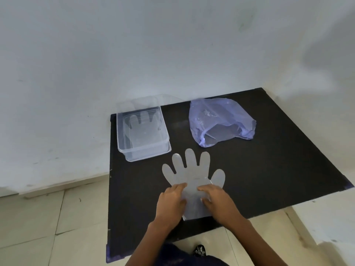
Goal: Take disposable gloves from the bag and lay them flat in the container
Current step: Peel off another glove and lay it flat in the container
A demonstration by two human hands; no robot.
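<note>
A translucent disposable glove [193,170] lies flat on the black table [269,160], fingers pointing away from me. My left hand [171,203] presses on its left cuff side and my right hand [219,201] on its right cuff side, fingers spread flat on the plastic. A clear plastic container [143,132] stands at the table's far left corner with another glove [142,123] lying flat inside. A pale purple plastic bag [221,122] rests to the right of the container, its mouth open toward me.
A white wall rises right behind the table. Pale floor tiles [48,217] surround the table on the left and front. The container's clear lid [151,101] leans behind it against the wall. My knee and a dark shoe [199,250] show below the table's near edge.
</note>
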